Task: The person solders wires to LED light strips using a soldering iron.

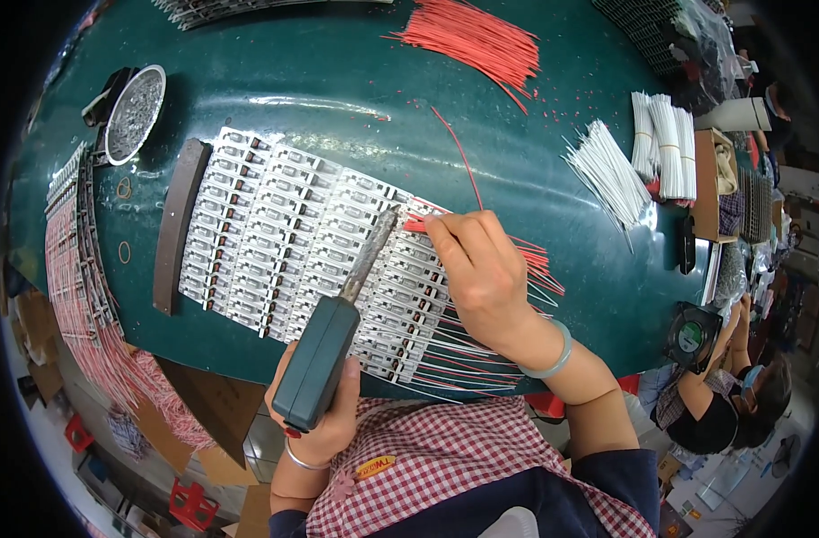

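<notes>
My left hand [338,417] is wrapped round a dark green soldering gun [316,363]. Its metal tip reaches up to the top right corner of a panel of small white circuit boards [288,211] lying on the table. Beside that tip, my right hand [485,273] pinches red wire [416,224] against the panel's right-hand boards. Red and white wires [463,354] stick out from the panel's right edge and pass under my right hand and wrist. Whether the tip touches the wire is too small to tell.
A dark bar [181,229] lies along the panel's left edge. A metal bowl [136,115] stands farther left, near wired panels [82,269]. Red wires [470,40] lie at the back, white wires [606,175] to the right. A co-worker [719,394] sits at the right.
</notes>
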`<action>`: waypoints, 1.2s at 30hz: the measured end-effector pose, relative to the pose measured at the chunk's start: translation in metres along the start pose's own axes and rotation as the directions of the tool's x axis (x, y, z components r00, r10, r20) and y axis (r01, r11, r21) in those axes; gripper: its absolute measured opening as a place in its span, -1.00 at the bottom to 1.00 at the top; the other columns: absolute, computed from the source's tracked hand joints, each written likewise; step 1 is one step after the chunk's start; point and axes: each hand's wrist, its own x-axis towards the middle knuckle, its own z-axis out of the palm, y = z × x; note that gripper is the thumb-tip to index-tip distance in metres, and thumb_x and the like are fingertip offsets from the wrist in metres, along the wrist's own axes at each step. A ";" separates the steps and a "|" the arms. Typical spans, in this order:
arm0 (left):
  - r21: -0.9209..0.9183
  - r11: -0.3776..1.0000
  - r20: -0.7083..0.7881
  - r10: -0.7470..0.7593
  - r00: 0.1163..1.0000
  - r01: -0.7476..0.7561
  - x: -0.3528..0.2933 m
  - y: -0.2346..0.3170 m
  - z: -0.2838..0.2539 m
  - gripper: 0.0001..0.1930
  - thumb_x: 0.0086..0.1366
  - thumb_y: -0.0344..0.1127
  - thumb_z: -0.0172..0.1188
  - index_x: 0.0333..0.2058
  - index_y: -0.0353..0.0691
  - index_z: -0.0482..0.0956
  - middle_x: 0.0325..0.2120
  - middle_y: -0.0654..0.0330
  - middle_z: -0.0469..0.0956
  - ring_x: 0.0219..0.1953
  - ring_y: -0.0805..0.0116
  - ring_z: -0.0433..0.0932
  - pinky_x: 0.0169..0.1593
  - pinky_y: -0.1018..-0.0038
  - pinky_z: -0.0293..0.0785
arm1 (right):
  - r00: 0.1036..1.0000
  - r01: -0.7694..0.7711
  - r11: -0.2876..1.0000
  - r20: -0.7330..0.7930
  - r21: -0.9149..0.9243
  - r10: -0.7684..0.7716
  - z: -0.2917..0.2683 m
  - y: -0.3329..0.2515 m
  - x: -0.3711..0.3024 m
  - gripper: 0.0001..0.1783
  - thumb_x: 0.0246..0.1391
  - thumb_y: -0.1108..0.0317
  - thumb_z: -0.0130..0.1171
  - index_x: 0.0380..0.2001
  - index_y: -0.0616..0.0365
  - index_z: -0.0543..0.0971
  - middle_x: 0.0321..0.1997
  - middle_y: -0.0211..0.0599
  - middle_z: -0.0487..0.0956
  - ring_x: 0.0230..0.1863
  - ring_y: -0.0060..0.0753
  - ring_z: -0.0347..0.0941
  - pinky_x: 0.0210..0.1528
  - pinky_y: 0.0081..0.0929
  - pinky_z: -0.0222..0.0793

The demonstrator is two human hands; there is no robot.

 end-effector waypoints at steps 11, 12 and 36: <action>0.090 0.989 -0.036 -0.110 0.993 0.113 -0.030 -0.028 -0.008 -0.66 0.30 -0.56 0.30 0.06 -0.40 0.57 -0.20 0.15 0.63 -0.55 0.57 0.38 -0.48 0.59 0.29 | 0.992 -0.123 0.992 0.031 -0.025 0.124 -0.003 -0.004 -0.005 -0.57 -0.22 0.51 0.19 -0.15 0.38 0.58 -0.22 -0.14 0.58 -0.21 -0.18 0.53 -0.23 -0.35 0.53; 0.069 0.993 -0.016 -0.096 0.995 0.097 -0.027 -0.025 -0.003 -0.66 0.30 -0.56 0.30 0.06 -0.40 0.57 -0.20 0.15 0.63 -0.55 0.57 0.38 -0.48 0.59 0.29 | 0.994 -0.102 0.995 -0.038 0.016 0.102 -0.002 -0.004 -0.003 -0.57 -0.23 0.51 0.19 -0.16 0.39 0.59 -0.22 -0.14 0.58 -0.22 -0.18 0.53 -0.25 -0.36 0.53; -0.021 0.999 -0.037 0.033 0.999 -0.034 -0.005 -0.003 0.000 -0.79 0.12 -0.56 0.36 -0.24 -0.45 0.63 -0.37 0.04 0.61 -0.46 0.25 0.60 -0.34 0.46 0.52 | 0.999 -0.035 0.998 -0.032 0.061 0.037 0.001 -0.012 -0.006 -0.54 -0.28 0.61 0.19 -0.15 0.39 0.62 -0.24 -0.15 0.60 -0.27 -0.15 0.54 -0.28 -0.33 0.54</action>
